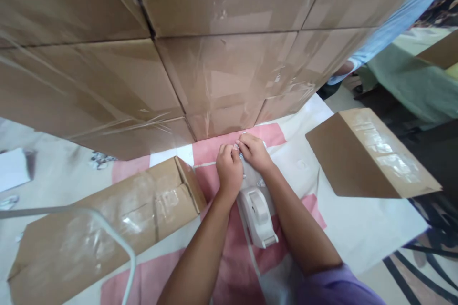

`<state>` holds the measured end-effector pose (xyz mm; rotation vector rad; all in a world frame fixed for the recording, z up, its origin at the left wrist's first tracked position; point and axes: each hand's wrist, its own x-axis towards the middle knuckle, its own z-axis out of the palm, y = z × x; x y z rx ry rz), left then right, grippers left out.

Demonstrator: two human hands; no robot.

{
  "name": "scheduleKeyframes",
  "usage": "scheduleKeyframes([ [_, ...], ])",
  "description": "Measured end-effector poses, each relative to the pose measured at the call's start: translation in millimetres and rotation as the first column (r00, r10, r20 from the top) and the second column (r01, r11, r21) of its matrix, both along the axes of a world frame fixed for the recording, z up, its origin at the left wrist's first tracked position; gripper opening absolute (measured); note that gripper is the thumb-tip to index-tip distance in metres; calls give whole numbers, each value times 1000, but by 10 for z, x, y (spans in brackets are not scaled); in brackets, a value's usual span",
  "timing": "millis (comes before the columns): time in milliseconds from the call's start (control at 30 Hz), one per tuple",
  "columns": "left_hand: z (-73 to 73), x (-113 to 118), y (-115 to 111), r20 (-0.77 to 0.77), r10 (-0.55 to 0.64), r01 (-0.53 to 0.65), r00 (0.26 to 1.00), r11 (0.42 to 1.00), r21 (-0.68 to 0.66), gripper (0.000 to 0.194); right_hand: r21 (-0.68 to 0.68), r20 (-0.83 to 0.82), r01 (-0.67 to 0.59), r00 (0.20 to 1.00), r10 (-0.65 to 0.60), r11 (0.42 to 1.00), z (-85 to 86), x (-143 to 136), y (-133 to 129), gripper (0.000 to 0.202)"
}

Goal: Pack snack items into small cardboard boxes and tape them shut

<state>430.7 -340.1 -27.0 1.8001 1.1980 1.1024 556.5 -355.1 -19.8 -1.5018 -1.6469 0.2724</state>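
Note:
Side by side at the centre, my left hand (229, 170) and my right hand (253, 151) have curled fingers pressed close together. Between them is a thin, pale, see-through bag (251, 175), its top edge at my fingertips. Both hands pinch at this edge; exactly what each fingertip grips is partly hidden. Just below the bag, between my forearms, a white tape dispenser (258, 217) lies on the pink and white cloth (234, 248).
Stacked, film-wrapped cartons (222, 71) rise in front. A long taped carton (107, 224) lies left, near a pale metal bar (110, 228). Another carton (372, 152) stands right. Behind the stack, a person's light blue sleeve (397, 24) shows near a cloth-covered table (415, 76).

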Motion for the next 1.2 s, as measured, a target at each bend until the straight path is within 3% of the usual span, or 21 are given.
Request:
scheduleKeyframes([
  [533, 84, -38, -75, 18, -7, 7, 1000, 1000, 30, 27, 57, -109, -3, 994, 9, 998, 27, -33, -32, 41],
  [1133, 91, -103, -142, 17, -1, 1, 1000, 1000, -9, 26, -5, -105, -70, 992, 69, 998, 19, -14, -38, 39],
  [1200, 123, -159, -218, 30, 7, -7, 1000, 1000, 3, 29, 21, -140, 8, 990, -5, 1000, 8, 64, -12, 41],
])
